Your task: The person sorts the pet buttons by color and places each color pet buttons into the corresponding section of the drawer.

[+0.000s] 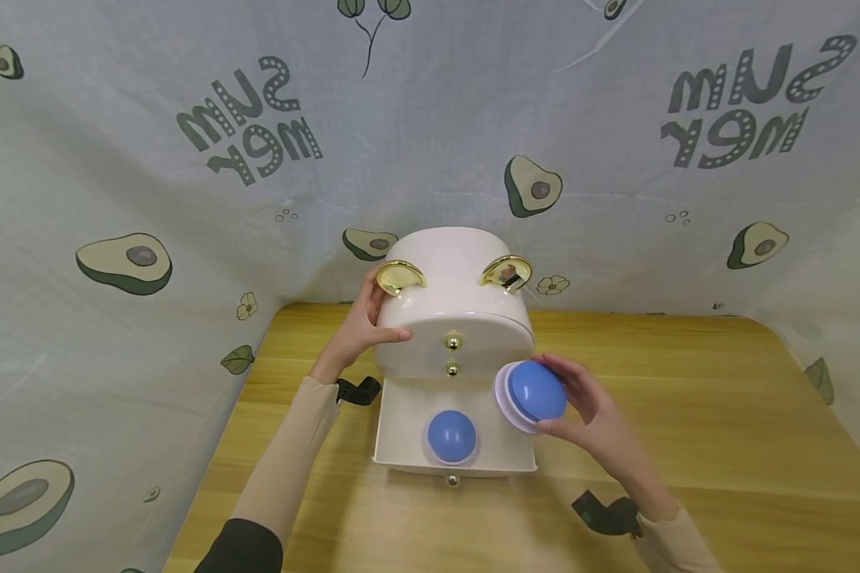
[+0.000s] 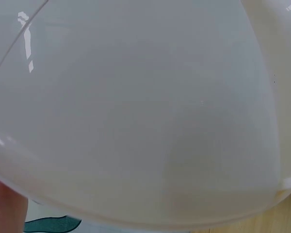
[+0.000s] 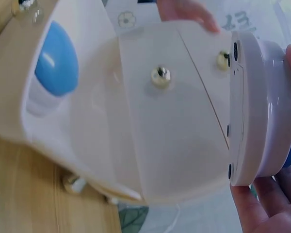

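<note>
A white storage box [image 1: 459,298] with gold ear-shaped trims and round gold knobs stands on the table, its bottom drawer [image 1: 405,426] pulled out. My left hand [image 1: 358,325] holds the box's left side, thumb on its front. In my right hand [image 1: 591,410] is a blue-domed push button [image 1: 537,390] with a white base, pinched at its edges and tilted above the drawer's right side. The right wrist view shows small dark feet under that button's base [image 3: 247,111]. Another blue-domed button [image 1: 451,436] sits inside the drawer near its front. The left wrist view is mostly filled by the box's glossy wall [image 2: 136,111].
The wooden table [image 1: 659,382] extends widely to the right of the box. Behind and to the left hangs a pale cloth [image 1: 430,119] printed with avocados and lettering. The drawer's front edge, with its gold knob [image 1: 453,480], juts toward me.
</note>
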Available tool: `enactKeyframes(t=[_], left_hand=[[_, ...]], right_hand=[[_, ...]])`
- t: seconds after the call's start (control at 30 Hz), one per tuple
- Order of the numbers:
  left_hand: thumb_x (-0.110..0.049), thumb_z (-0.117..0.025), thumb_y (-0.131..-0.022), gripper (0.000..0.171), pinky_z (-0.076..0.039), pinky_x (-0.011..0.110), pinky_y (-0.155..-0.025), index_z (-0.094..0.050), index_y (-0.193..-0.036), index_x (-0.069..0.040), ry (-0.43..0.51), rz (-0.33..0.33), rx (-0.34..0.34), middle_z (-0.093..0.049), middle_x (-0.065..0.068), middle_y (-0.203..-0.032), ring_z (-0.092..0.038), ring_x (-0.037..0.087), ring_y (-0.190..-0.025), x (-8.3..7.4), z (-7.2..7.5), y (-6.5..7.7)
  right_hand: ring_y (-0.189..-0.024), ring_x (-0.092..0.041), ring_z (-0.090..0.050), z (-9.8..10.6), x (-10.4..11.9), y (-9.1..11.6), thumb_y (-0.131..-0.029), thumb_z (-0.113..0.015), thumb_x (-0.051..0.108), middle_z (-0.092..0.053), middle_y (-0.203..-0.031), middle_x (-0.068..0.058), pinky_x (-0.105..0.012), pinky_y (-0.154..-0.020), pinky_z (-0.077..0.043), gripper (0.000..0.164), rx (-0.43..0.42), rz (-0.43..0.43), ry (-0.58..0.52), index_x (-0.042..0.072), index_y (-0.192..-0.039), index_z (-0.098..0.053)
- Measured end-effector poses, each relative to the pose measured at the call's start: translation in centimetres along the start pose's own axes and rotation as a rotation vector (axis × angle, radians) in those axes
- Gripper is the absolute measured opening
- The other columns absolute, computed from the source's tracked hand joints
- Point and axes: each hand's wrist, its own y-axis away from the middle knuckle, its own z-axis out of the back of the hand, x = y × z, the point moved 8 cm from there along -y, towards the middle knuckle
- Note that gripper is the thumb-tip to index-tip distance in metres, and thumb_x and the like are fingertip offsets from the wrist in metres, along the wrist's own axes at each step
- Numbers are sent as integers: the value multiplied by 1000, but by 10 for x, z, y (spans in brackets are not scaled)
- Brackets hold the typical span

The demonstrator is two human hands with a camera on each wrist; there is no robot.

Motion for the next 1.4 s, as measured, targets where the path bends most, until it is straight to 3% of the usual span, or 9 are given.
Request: enactKeyframes(t=[0.4,0.73,0.93,1.17,1.4], left_hand=[[2,-82,-70,104,-30,39,-106,-16,-148,-18,8,-2,-6,-30,9,-150,-28,17,-135,-1,0,-1],[14,-77,-68,104,-27,39,-108,-17,-148,-16,17,-13,-10,-31,10,-149,-28,18,-135,-2,2,2],[9,-80,-68,105,-26,40,-108,-17,-148,-17,13,-9,-5,-30,10,-149,-29,18,-135,-3,2,4],[1,-83,-69,105,-27,41,-108,-17,-148,-17,18,-16,-1,-31,11,-149,-29,19,-134,-3,3,3],[14,-75,-69,104,-27,41,-108,-16,-148,-16,2,-3,-5,-30,10,-150,-29,19,-134,-3,3,4]], right_hand=[[-131,-19,-40,-65,-13,-12,-74,-78,-5,-45,-141,-11,-26,-105,-32,73,106,-46,-60,6,-138,-43],[-128,-19,-41,-114,-30,-21,-74,-80,0,-47,-138,-15,-28,-103,-35,70,106,-68,-85,4,-136,-47],[-126,-27,-43,-132,-40,-26,-72,-81,0,-48,-135,-17,-30,-102,-36,70,86,-97,-87,2,-134,-48],[-128,-34,-39,-146,-50,-30,-74,-80,2,-44,-137,-17,-44,-103,-35,70,118,-164,-102,1,-136,-46],[-132,-34,-37,-157,-62,-32,-74,-80,2,-42,-140,-19,-42,-106,-30,73,148,-180,-82,0,-137,-43]])
